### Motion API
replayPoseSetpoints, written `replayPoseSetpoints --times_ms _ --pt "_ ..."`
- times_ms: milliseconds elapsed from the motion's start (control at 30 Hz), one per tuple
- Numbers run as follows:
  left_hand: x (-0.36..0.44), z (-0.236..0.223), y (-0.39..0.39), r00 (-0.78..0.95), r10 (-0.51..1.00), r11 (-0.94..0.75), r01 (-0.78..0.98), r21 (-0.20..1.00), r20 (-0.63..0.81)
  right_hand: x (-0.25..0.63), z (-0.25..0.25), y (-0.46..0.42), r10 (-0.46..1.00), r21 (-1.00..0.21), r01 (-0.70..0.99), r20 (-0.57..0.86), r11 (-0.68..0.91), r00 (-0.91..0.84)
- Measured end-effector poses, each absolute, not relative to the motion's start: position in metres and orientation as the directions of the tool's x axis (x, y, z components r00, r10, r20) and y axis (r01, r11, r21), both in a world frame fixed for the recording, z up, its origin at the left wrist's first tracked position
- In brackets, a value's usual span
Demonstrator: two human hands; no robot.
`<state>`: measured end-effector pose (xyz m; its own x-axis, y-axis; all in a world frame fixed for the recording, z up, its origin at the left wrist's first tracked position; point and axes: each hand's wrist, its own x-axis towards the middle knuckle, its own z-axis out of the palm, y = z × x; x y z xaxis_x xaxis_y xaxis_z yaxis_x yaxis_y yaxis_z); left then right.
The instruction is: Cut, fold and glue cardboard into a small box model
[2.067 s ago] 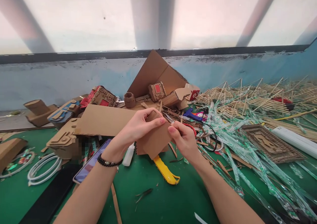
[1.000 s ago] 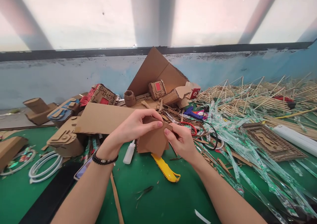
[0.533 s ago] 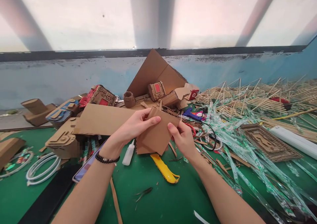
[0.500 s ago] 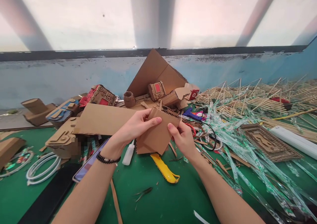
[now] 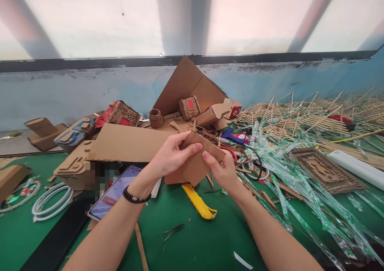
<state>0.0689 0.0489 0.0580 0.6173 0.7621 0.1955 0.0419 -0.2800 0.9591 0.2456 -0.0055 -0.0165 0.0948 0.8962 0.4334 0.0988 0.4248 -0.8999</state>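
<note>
- The cardboard piece (image 5: pixel 196 165) is at the centre of the frame, raised and tilted between both hands above the table (image 5: pixel 168 251).
- The left hand (image 5: pixel 172 155) has its fingers closed on the upper left part, thumb flat on the near face, the others mostly hidden behind.
- The right hand (image 5: pixel 222 172) pinches the right edge, thumb in front, its other fingers curled behind that edge.
- It looks light and fairly stiff, likely to bend or crease under hard pressing rather than break; the dry paper surface should not slip much.
- Opposite edges seem the best hold, thumbs spread on the face; pressing on a corner could crush it.
- Whether the brown board at its lower left belongs to it or is a separate layer, I cannot tell.
- Just below, a yellow cutter (image 5: pixel 198 203) lies with its upper end hidden under the cardboard, so low movements could catch it.
- A white bottle (image 5: pixel 155 189) shows partly beside the left wrist, and a phone (image 5: pixel 115 193) lies lower left of centre.
- A long cardboard panel (image 5: pixel 129 143) crowds the left hand; to the right, a black cable (image 5: pixel 260 163) and clear plastic strips (image 5: pixel 285 179) clutter the space.
</note>
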Motion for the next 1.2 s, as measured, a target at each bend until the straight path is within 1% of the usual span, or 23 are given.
replayPoseSetpoints --times_ms 67,167,267,400,500,667,767,833,1000,1100,1200 --pt "0.067 0.056 0.052 0.629 0.757 -0.263 0.042 0.964 0.178 0.247 -0.013 -0.003 0.908 -0.912 0.074 0.408 0.403 0.092" --pt "0.064 0.057 0.055 0.669 0.735 -0.235 0.09 0.968 0.116 0.25 -0.008 0.001 0.92 -0.923 0.03 0.385 0.384 0.075" --pt "0.065 0.055 0.055 0.653 0.744 -0.244 0.072 0.967 0.139 0.252 -0.006 0.001 0.923 -0.925 -0.004 0.378 0.379 0.069" --pt "0.072 0.047 0.052 0.626 0.768 -0.172 0.006 0.985 0.13 0.252 -0.008 -0.001 0.923 -0.926 -0.001 0.375 0.377 0.08" --pt "0.078 0.044 0.049 0.571 0.813 -0.152 0.012 0.988 0.118 0.252 -0.01 -0.001 0.918 -0.924 0.024 0.382 0.382 0.104" --pt "0.081 0.05 0.046 0.529 0.834 -0.22 0.062 0.974 0.155 0.253 -0.012 0.003 0.918 -0.928 -0.004 0.368 0.373 0.15" --pt "0.077 0.053 0.05 0.504 0.853 -0.167 0.016 0.986 0.137 0.254 -0.014 0.006 0.907 -0.921 -0.017 0.381 0.39 0.179" --pt "0.074 0.052 0.055 0.491 0.862 -0.136 -0.017 0.991 0.127 0.254 -0.016 0.008 0.896 -0.913 -0.003 0.398 0.407 0.195" --pt "0.072 0.048 0.059 0.438 0.884 -0.162 -0.046 0.986 0.166 0.256 -0.018 0.007 0.893 -0.905 0.084 0.424 0.416 0.148" --pt "0.073 0.049 0.057 0.429 0.887 -0.152 -0.07 0.986 0.167 0.255 -0.018 0.004 0.867 -0.888 0.115 0.46 0.445 0.194" --pt "0.07 0.054 0.055 0.463 0.874 -0.146 -0.034 0.989 0.145 0.253 -0.018 0.004 0.854 -0.882 0.132 0.47 0.451 0.223"
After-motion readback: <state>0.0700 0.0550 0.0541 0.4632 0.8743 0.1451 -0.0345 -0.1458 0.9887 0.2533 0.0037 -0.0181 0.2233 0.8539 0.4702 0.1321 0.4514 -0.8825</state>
